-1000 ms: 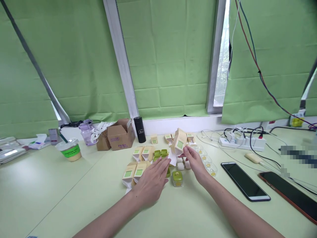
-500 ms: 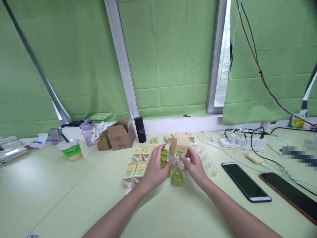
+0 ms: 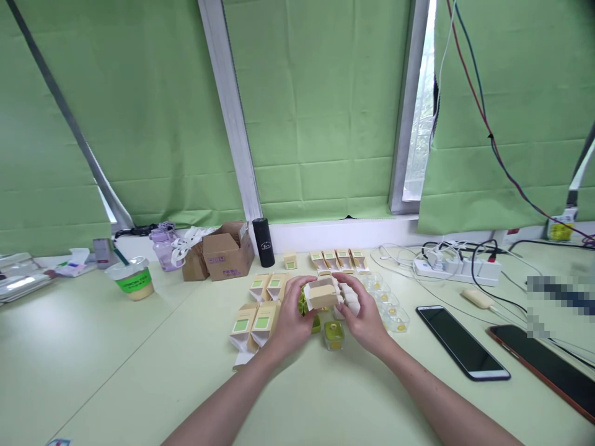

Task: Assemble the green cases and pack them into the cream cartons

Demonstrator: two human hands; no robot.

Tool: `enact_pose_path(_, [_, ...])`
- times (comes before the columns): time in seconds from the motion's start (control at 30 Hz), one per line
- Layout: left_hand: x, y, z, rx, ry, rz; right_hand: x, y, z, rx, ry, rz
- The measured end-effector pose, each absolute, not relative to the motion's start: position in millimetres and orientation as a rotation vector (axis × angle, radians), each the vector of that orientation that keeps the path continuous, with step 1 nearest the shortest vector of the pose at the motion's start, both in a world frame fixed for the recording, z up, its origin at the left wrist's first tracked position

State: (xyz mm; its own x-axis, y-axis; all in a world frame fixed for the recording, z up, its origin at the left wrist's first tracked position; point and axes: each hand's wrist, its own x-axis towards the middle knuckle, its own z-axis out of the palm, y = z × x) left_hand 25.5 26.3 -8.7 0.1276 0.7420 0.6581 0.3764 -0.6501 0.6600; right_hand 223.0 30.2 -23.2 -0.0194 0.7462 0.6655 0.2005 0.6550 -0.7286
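A small tan carton (image 3: 321, 293) with a green label is held between both hands above the pale green table (image 3: 116, 359). My left hand (image 3: 290, 319) grips its left side with curled fingers. My right hand (image 3: 365, 313) holds its right side, fingers closed on it. Just below the hands stands a small jar with a green lid (image 3: 333, 333). More green-lidded jars (image 3: 307, 303) show between the hands, partly hidden. Several open tan cartons (image 3: 260, 310) lie to the left of my left hand.
A row of small cartons (image 3: 339, 260) lines the back. Clear lidded cups (image 3: 393, 306) sit to the right, then two phones (image 3: 462, 341), a power strip (image 3: 458, 266) with cables. At the left are a brown box (image 3: 225, 253), black flask (image 3: 263, 243), purple bottle (image 3: 162, 248), green-banded cup (image 3: 132, 282).
The carton stood upright in my right hand; my left hand came up from the table to it. Both hands now hold it lower, tipped on its side.
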Motion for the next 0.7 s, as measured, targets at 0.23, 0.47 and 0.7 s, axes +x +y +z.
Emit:
enact_pose_path(0.23, [15, 24, -20, 2.422, 0.988, 1.635, 223, 33, -29, -0.878, -1.515, 0.372])
enact_pose_path(0.47, [17, 14, -25, 2.431, 1.156, 1.702, 224, 38, -33, -0.892, -1.504, 0.329])
enact_pose_path(0.7, [17, 17, -20, 2.215, 0.995, 1.662, 224, 36, -32, -0.883, -1.503, 0.325])
